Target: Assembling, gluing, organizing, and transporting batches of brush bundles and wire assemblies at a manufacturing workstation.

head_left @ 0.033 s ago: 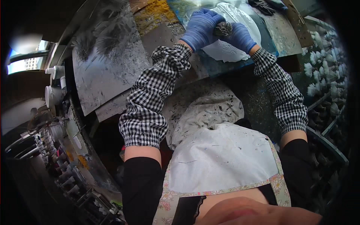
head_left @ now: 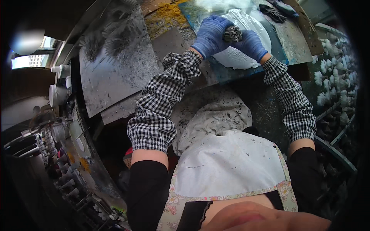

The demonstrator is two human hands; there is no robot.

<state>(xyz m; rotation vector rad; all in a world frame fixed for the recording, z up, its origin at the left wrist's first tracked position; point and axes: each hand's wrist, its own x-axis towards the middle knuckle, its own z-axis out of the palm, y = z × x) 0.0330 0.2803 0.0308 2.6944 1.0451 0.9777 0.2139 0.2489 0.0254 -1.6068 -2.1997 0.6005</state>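
My left hand (head_left: pixel 212 36), in a blue knit glove, is closed round a short, thick bundle (head_left: pixel 232 34) with a dark grey, speckled end. From the other side my right hand (head_left: pixel 250 45), gloved alike, grips the same bundle. The end facing me looks like many thin strands packed together; the rest is hidden by my fingers. Both hands are over a pool of glossy white paste (head_left: pixel 239 61), spread on a blue sheet (head_left: pixel 278 48) at the far side of the table. Whether the bundle touches the paste, I cannot tell.
Loose dark bristles (head_left: pixel 122 36) lie on a stained grey board (head_left: pixel 96 82) at the left. Yellow strands (head_left: pixel 165 15) are at the back. Dark gloves (head_left: pixel 273 13) rest at the far right. Racks of white-tufted pieces (head_left: pixel 327 77) stand right of the table.
Hands, bundle and table all appear slightly lower and further right in the picture. Both hands keep their grip on the bundle.
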